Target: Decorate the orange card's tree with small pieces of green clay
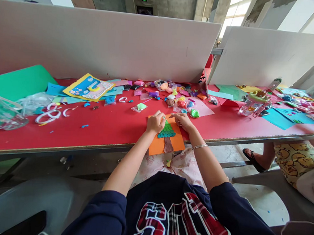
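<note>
An orange sheet [153, 146] lies at the table's front edge, its near end reaching over my lap. On it is a clay tree with a layered green crown [167, 130], darker teal at the bottom, and a brown trunk [168, 145]. My left hand [156, 122] is closed at the sheet's upper left, fingers pinched beside the crown's top. Across from it, my right hand [182, 121] rests at the upper right corner, its fingers bent together. Whatever sits between the fingertips of either hand is too small to make out.
Clay packets [181, 102] are heaped beyond the sheet. To the left lie a yellow-edged picture [89, 87], white strips [48, 117] and a clear container [5, 114]. A drink bottle [253, 103] stands right. Another person [292, 160] sits at far right; a white partition [103, 44] runs behind.
</note>
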Tool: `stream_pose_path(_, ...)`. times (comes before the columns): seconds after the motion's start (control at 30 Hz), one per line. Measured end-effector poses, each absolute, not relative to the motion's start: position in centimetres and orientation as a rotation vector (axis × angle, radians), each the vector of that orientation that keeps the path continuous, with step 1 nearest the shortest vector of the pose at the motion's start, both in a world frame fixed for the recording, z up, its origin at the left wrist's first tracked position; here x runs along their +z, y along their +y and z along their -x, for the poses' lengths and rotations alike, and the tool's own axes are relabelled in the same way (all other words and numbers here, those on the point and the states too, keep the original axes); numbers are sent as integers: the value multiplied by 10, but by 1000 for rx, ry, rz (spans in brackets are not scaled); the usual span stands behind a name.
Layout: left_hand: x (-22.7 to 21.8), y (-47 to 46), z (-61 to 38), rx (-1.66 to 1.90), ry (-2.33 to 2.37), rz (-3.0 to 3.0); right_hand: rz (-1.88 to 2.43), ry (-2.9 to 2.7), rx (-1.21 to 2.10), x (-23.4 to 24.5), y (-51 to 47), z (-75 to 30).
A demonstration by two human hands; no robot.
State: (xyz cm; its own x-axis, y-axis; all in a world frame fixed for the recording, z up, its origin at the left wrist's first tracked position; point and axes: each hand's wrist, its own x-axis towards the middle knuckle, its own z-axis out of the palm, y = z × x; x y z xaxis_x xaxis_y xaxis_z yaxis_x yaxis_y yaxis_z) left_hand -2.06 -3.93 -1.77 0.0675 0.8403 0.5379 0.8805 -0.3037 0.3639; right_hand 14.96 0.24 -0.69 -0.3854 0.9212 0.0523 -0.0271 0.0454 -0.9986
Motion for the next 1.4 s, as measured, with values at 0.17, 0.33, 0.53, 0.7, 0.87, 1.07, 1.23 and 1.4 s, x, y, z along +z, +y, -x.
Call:
stream_pose_path(0.17, -18, -38, 21, -1077, -1808, 2225, 940, -1508, 1462, -8, 4, -150)
stream_pose_path(0.33, -24, -32, 20, -1142, -1802, 2204, 935, -1516, 1471, -11, 6, -150)
stream_pose_path(0.53, -31, -25, 22, -1257, -1776, 2167, 957, -1512, 1474, -11, 6, -150)
stream_pose_path(0.7, -32, -23, 26, -1266, -1775, 2151, 957, -1516, 1464, -10, 5, -150)
stream_pose_path(0.87, -34, -22, 28, -1279, -1728, 2124, 949, -1523, 1448, -8, 3, -150)
stream_pose_path(1.07, -34, -22, 30, -1286, -1684, 2143, 976, -1617, 1395, -6, 0, -150)
stream_pose_path(1.23, -33, -23, 30, -1266, -1723, 2125, 975, -1588, 1409, -7, 1, -150)
stream_pose_path(1.4, -30, -25, 29, -1194, -1770, 2141, 989, -1618, 1383, -6, 0, -151)
